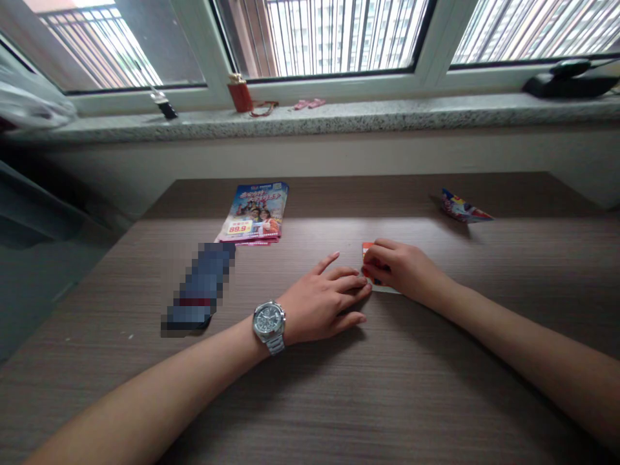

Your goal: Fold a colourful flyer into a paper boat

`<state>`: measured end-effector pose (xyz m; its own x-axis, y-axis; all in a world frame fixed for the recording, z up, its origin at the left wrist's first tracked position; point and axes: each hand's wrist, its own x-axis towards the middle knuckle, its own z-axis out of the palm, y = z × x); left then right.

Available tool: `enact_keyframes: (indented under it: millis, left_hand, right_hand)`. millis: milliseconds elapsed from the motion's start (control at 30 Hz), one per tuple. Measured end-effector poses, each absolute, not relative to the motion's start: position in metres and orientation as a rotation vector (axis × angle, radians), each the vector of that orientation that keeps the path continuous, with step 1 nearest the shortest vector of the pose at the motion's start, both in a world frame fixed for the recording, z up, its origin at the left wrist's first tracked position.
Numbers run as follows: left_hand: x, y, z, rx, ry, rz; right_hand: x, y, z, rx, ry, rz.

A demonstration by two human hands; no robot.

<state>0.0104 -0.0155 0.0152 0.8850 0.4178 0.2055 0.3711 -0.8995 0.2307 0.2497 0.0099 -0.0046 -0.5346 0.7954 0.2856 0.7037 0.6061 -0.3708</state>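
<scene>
The left hand (320, 307), a steel wristwatch (268, 326) on its wrist, lies spread on the wood-grain desk (411, 387), its fingertips just beside the right hand (402, 268), which seems to pinch a small red-and-white folded paper (367, 253) on the desktop; a folded glossy leaflet (465, 208) lies farther right.

A brochure (252, 213) lies left of a folded paper (465, 208) on the wooden desk (411, 387)

A small piece of printed paper (368, 253), orange-red at its far corner and white along its near edge, sits on the wood-grain worktop (436, 387), mostly hidden beneath the curled right hand (404, 271).
</scene>
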Motion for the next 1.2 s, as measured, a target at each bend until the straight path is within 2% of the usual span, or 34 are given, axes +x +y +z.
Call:
enact_keyframes:
  millis: [300, 1200]
  left_hand:
    - [0.010, -0.016, 0.016, 2.867, 0.605, 0.314]
    - [0.010, -0.015, 0.016, 2.898, 0.656, 0.266]
  right_hand:
    - [0.249, 0.038, -0.002, -1.336, -2.375, 0.182]
    - [0.251, 0.045, -0.005, -1.308, -2.350, 0.134]
